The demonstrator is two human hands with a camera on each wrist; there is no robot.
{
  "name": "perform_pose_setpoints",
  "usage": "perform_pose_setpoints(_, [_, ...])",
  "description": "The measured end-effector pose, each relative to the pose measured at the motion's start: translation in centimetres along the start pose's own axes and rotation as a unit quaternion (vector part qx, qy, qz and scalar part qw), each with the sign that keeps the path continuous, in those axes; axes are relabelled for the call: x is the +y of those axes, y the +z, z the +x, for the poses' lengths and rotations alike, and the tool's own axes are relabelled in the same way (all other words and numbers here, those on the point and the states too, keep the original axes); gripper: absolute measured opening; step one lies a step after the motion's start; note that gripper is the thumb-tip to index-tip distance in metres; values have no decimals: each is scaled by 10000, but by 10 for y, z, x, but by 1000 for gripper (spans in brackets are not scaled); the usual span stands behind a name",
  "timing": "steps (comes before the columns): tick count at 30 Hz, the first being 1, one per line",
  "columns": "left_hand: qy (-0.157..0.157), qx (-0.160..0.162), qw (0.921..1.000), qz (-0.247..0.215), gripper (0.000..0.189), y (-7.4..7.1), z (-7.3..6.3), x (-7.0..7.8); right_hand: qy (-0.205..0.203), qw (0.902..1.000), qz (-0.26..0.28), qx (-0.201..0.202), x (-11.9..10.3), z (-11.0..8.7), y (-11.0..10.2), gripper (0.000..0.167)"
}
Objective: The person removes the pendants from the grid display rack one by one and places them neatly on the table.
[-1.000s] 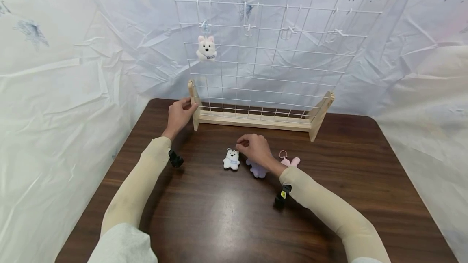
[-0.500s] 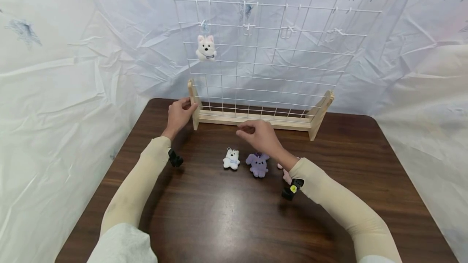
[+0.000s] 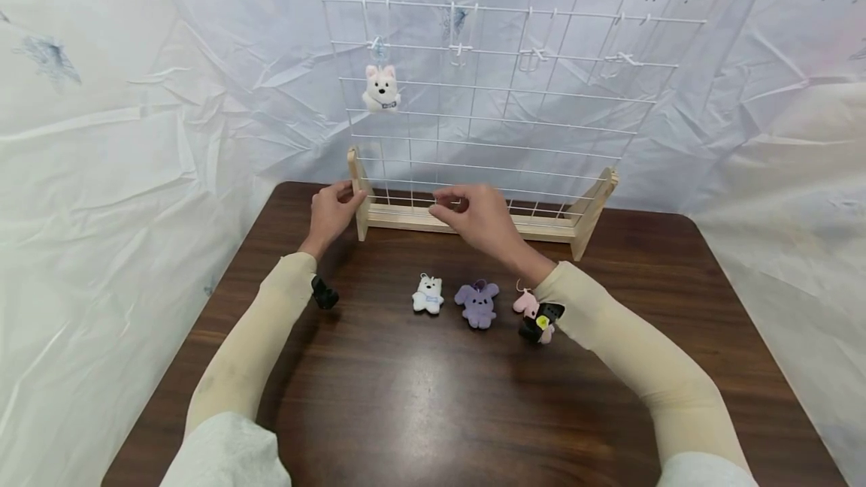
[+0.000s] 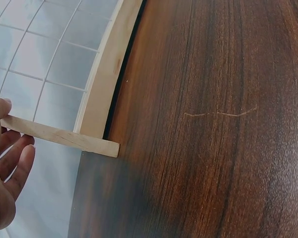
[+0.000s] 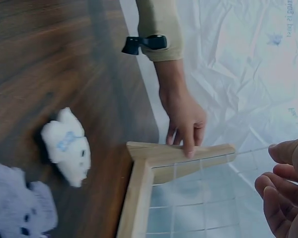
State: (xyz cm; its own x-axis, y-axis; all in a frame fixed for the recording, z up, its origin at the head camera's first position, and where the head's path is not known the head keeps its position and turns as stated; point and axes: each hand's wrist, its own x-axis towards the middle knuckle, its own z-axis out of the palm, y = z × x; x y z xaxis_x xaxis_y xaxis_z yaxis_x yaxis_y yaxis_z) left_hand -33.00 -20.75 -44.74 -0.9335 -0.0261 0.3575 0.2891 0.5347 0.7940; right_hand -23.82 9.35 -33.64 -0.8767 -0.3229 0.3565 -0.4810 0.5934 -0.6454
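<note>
My left hand (image 3: 330,218) grips the left wooden upright (image 4: 59,137) of a white wire grid rack (image 3: 514,119), thumb on one side and fingers on the other. My right hand (image 3: 482,222) is raised before the rack's lower wires, fingers loosely bent. In the right wrist view a gap shows between its thumb (image 5: 289,151) and fingers, with nothing in it. Below on the table lie a white plush bear keychain (image 3: 428,296) and a purple plush keychain (image 3: 478,307). A pink plush keychain (image 3: 525,303) is partly hidden by the right wrist's black camera.
A white plush dog keychain (image 3: 382,90) hangs from the leftmost hook on the grid. Several white hooks (image 3: 534,55) sit along the same row to its right. The rack stands at the back of the dark wooden table (image 3: 379,397), before a wrinkled white curtain (image 3: 243,74).
My right hand has risen from beside the white bear and moved forward to the rack's lower part, uncovering the purple plush. The left hand stays on the upright.
</note>
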Motion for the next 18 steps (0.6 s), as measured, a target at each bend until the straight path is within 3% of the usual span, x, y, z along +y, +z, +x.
perform_pose_setpoints(12, [-7,78,10000,50,43,2,-3,-2,-271,9991,123,297,-28,31,-9,31])
perform_pose_setpoints(18, [38,90,9999,25,43,3,-4,-4,-643,9951,-25,755,-40,55,-15,32])
